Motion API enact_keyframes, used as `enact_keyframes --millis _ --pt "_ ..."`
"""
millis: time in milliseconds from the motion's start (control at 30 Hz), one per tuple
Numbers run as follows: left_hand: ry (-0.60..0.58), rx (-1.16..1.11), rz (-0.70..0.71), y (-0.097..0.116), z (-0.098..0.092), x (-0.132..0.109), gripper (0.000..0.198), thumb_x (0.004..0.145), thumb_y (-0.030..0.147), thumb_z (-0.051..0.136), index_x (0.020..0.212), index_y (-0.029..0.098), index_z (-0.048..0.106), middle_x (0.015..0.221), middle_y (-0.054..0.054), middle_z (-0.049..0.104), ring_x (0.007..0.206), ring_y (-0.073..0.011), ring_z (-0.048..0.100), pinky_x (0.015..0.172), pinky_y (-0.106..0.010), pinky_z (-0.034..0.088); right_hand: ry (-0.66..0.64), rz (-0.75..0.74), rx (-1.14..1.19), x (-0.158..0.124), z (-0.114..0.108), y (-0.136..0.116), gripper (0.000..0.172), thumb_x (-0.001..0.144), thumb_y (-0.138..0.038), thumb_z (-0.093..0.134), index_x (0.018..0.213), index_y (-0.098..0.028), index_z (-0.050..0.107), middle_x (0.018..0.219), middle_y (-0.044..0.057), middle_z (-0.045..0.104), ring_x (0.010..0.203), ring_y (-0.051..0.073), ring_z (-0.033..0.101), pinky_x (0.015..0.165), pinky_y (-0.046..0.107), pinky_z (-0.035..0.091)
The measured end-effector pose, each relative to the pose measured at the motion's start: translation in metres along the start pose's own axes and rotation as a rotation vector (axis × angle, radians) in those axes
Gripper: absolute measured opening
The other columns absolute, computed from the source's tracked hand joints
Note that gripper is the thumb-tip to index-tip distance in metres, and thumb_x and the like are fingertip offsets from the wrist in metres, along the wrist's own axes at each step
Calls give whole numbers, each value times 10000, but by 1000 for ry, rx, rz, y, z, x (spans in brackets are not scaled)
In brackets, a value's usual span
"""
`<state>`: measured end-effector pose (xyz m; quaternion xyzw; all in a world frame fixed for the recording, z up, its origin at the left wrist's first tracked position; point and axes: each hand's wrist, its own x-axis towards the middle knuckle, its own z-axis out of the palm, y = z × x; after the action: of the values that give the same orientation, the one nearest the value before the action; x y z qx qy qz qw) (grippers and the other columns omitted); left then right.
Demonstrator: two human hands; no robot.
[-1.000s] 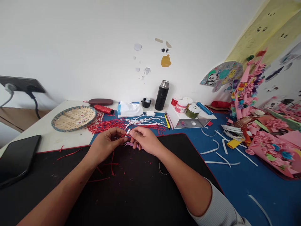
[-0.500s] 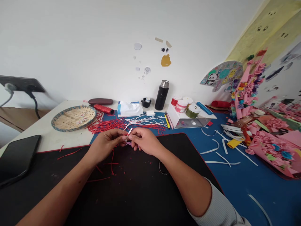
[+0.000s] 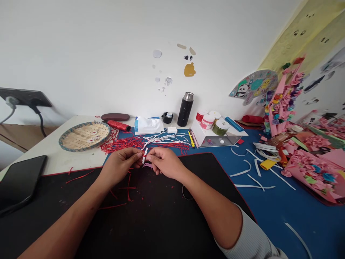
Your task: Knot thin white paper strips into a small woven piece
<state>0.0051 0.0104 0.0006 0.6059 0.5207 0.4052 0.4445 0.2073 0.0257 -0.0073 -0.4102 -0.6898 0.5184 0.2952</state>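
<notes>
Both of my hands meet over the far edge of the black mat (image 3: 161, 216). My left hand (image 3: 120, 165) pinches a small white paper strip (image 3: 145, 155) with a bit of red on it, thumb and forefinger closed. My right hand (image 3: 165, 162) is closed too, its fingertips on the same strip, and a curved pink strip (image 3: 147, 165) hangs under its fingers. Just beyond my hands lie a pile of red paper strips (image 3: 121, 144) and a bundle of white strips (image 3: 167, 138).
A woven basket (image 3: 84, 135), red thread spool (image 3: 118, 125) and tissue pack (image 3: 148, 125) stand at the back left; a black flask (image 3: 185, 109) and jars on a white box (image 3: 215, 133) behind. A phone (image 3: 18, 181) lies left. Pink paper crafts (image 3: 312, 169) crowd the right.
The white strip between my fingertips has turned from slanted to nearly upright, and both hands have shifted very slightly. Everything else stays where it was.
</notes>
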Motion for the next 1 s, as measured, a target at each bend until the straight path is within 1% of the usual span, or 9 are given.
enact_keyframes --millis 200,333,467,533,633,733,800,867,1000 --pt "25 5 20 -8 -1 1 439 788 662 741 778 224 751 680 -26 736 650 -215 684 654 -321 571 9 -52 -105 -1 -2 1 187 1029 -333 544 942 -218 663 489 -78 529 440 95 505 523 198 393" --pt "62 69 37 -15 -4 2 410 820 631 718 781 224 750 685 -19 736 655 -214 680 662 -313 561 -7 -41 -93 2 -2 7 191 1021 -352 553 949 -223 674 504 -75 512 437 102 496 502 204 375" --pt "97 110 32 -18 -5 3 396 827 619 709 797 226 752 691 -14 735 661 -218 669 670 -315 545 -26 -22 -61 3 -3 7 183 1014 -328 569 936 -211 686 535 -74 502 439 90 486 480 199 350" --pt "76 67 13 -17 -3 3 419 801 636 727 766 220 742 681 -12 717 656 -211 651 670 -311 536 -27 -13 -50 3 -3 6 178 1011 -320 574 938 -207 690 531 -76 499 432 85 478 474 198 347" --pt "13 -82 -27 -17 0 4 434 763 643 773 746 212 722 707 -9 705 681 -197 641 692 -305 539 -15 -1 -48 3 -4 6 179 1008 -321 582 934 -199 690 500 -80 493 419 85 469 473 199 355" --pt "-70 -261 -74 -18 3 4 399 780 595 800 802 206 714 775 -21 728 719 -195 662 707 -306 551 -14 10 -45 3 -4 6 182 1006 -324 586 922 -194 682 500 -75 525 417 85 480 464 197 357" --pt "-119 -331 -94 -19 4 4 375 807 562 797 831 198 713 772 -29 731 705 -187 663 680 -295 542 -27 0 -33 3 -4 7 179 1009 -317 583 925 -191 679 511 -70 549 427 84 495 470 194 366" --pt "-132 -350 -98 -19 4 3 369 824 551 790 838 191 709 750 -27 723 672 -172 649 639 -278 521 -44 -18 -7 4 -3 8 173 1010 -305 582 927 -187 676 530 -67 564 444 80 515 487 190 389" --pt "-96 -276 -74 -17 3 3 401 834 586 772 845 194 692 709 -2 697 634 -153 617 596 -257 482 -64 1 32 5 -1 12 180 1011 -311 581 909 -184 658 644 -41 610 486 81 580 456 181 398"
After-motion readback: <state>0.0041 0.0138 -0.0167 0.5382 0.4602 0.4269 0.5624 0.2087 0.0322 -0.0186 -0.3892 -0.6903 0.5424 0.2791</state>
